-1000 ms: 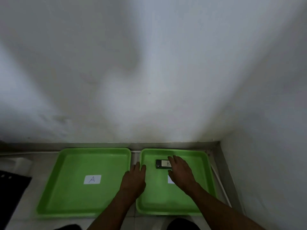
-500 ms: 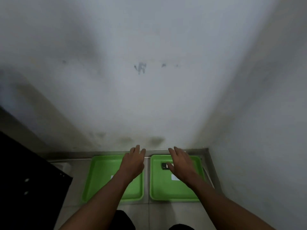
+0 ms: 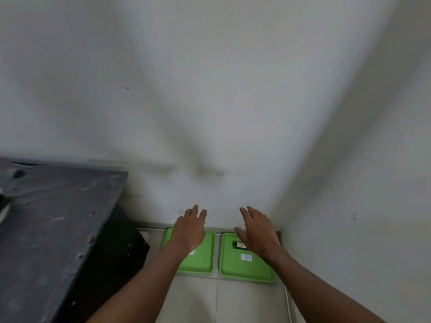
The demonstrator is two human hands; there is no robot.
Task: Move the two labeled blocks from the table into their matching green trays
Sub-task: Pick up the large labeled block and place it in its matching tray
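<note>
Two green trays lie side by side on the tiled floor against the wall. The left tray point(image 3: 203, 259) has a white label mostly hidden under my left hand point(image 3: 190, 231), which hovers over it flat and empty with fingers apart. The right tray point(image 3: 233, 266) carries a white label point(image 3: 246, 257) and a dark block point(image 3: 238, 245) with a pale label near its far end. My right hand point(image 3: 257, 231) is spread above that tray, holding nothing and covering part of the block. A second block is not visible.
A dark grey table top point(image 3: 53, 220) fills the left side, with a black body below it. White walls meet in a corner just behind and to the right of the trays. Pale floor tiles point(image 3: 217, 299) lie in front of them.
The view has risen and pulled back, so the trays look smaller and farther. Both hands lifted away from the trays; my right hand left the block lying in the right tray.
</note>
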